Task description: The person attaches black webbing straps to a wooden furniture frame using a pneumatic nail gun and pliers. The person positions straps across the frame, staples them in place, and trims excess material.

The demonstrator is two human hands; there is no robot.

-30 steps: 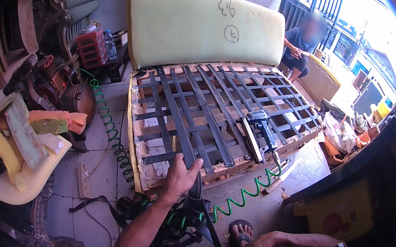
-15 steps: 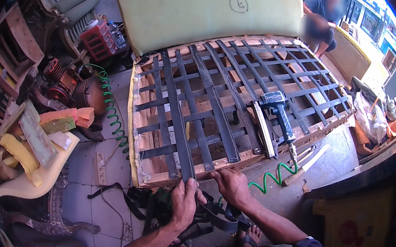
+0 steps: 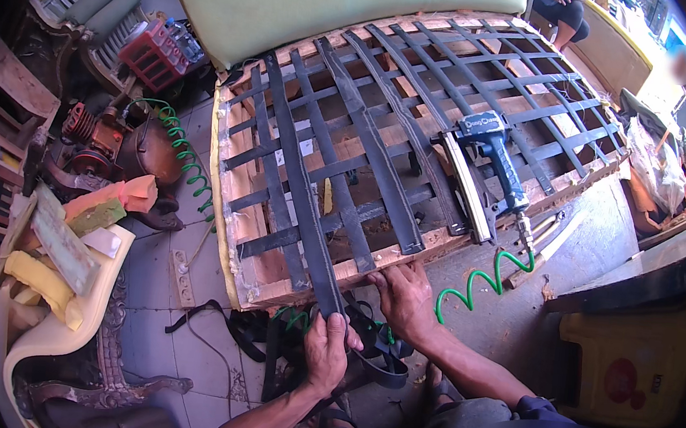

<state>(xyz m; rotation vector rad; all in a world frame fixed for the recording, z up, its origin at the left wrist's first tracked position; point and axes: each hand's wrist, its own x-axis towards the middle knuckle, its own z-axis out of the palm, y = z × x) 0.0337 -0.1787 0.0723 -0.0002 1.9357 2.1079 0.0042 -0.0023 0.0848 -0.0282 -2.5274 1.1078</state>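
Observation:
My left hand [image 3: 325, 354] is closed round the lower end of a black webbing strap [image 3: 308, 231], just off the front edge of a wooden seat frame [image 3: 272, 290]. The strap runs taut over the front rail to the far side, crossing other black straps woven in a grid. My right hand [image 3: 410, 303] grips the front rail to the right of that strap, thumb and fingers bent against the wood; some fingertips are hidden. A blue-and-black air stapler [image 3: 495, 159] lies on the straps, with a green coiled hose [image 3: 473, 293] attached.
A pale padded cushion [image 3: 339, 13] stands behind the frame. At left are an air compressor [image 3: 105, 135], a red crate [image 3: 155, 52] and foam scraps [image 3: 43, 279]. Loose black webbing [image 3: 250, 346] lies by my feet. A yellow stool [image 3: 619, 368] stands right; a person [image 3: 566, 20] sits far right.
My left hand has drawn the strap end farther out from the front rail, toward me. The right hand stays at the rail, fingers now more against it. The whole view has shifted slightly.

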